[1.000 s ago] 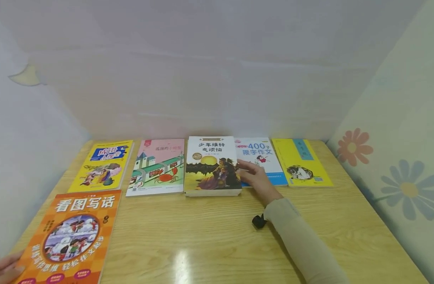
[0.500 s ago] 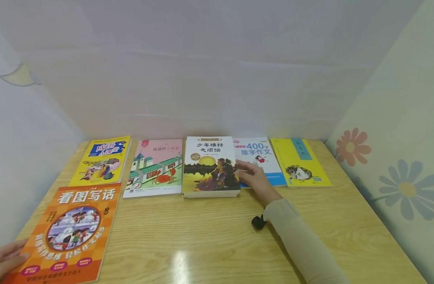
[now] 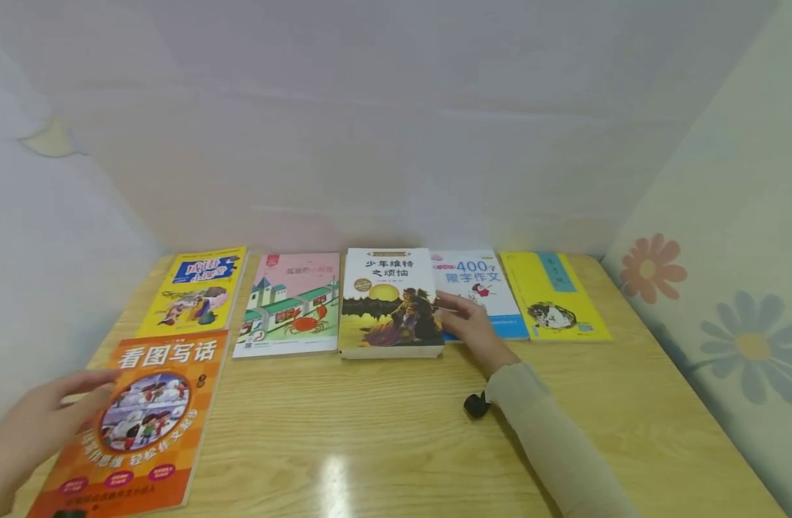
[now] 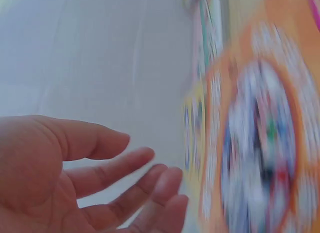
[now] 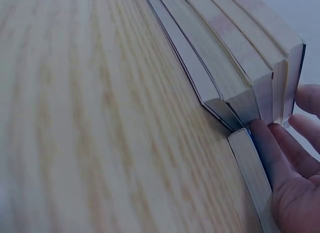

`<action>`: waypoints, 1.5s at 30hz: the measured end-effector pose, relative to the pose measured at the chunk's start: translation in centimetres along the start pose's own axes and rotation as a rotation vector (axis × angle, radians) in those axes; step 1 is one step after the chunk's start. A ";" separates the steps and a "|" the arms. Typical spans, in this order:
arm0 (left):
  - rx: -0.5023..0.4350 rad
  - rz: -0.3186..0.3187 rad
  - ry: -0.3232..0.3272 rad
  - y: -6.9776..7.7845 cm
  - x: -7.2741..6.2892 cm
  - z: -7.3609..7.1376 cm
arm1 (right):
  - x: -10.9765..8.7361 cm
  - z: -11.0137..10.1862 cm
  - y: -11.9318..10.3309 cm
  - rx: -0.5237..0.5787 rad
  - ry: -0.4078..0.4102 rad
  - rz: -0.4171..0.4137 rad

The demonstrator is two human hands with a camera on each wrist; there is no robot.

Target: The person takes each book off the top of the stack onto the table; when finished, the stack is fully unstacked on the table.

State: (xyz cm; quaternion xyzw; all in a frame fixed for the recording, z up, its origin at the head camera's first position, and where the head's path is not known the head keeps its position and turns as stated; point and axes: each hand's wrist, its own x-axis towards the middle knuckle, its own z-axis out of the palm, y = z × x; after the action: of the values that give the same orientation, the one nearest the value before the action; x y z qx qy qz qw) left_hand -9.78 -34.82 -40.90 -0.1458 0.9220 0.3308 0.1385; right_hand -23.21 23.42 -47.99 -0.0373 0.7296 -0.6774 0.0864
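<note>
At the near left lies an orange picture-writing book (image 3: 152, 360), its lower end towards the front edge. Over its left side hovers my left hand (image 3: 42, 417); in the left wrist view the fingers (image 4: 135, 160) are loosely bent, apart from the book, with nothing between them. At the middle back stands a stack of several books (image 5: 240, 58), topped by a novel with a sunset cover (image 3: 389, 316). My right hand (image 3: 470, 327) touches the stack's right side with its fingertips, above a blue-and-white composition book (image 3: 499, 302) partly hidden by hand and stack.
Left of the stack lie a pink crab storybook (image 3: 292, 302) and a yellow idiom book (image 3: 198, 288), the latter bordering the orange book. At the right lies another yellow book (image 3: 554, 302). The wooden table (image 3: 370, 432) meets pale walls behind and at both sides.
The orange book has shifted a little away from the front edge, up to the yellow idiom book. My left hand has released its edge and moved up. My right hand stays at the stack.
</note>
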 end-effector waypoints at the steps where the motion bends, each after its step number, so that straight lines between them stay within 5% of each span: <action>1: -0.002 0.096 -0.016 1.9 0.0 0.5 | -0.1 -0.1 0.0 0.000 0.007 0.000; 5: -0.009 0.381 -0.005 8.3 0.5 3.7 | -0.4 -0.3 -0.1 -0.023 0.006 -0.011; 7: -0.028 0.419 -0.018 10.8 1.5 5.5 | -0.4 -0.3 -0.2 -0.031 0.002 -0.015; 13: -0.140 0.413 -0.098 16.0 5.6 9.7 | -0.4 -0.1 -0.2 -0.028 -0.001 -0.019; 21: -0.309 0.380 -0.153 21.2 9.8 12.9 | -0.2 0.1 0.0 -0.035 -0.007 -0.036; 28: -0.504 0.336 -0.192 23.8 11.4 15.2 | -0.2 0.0 0.1 -0.035 -0.023 -0.041; 38: -0.488 0.290 -0.108 24.6 12.4 16.9 | -0.4 -0.4 -0.2 -0.040 -0.044 0.006; 45: -0.484 0.260 -0.121 24.4 13.0 16.9 | -0.3 -0.4 0.0 -0.025 -0.056 0.003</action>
State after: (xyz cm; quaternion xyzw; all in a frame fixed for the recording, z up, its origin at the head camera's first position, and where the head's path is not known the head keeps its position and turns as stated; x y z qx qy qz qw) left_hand -27.83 -8.04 -44.12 -0.0349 0.8171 0.5646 0.1107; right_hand -23.01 23.86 -47.97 -0.0563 0.7353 -0.6669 0.1072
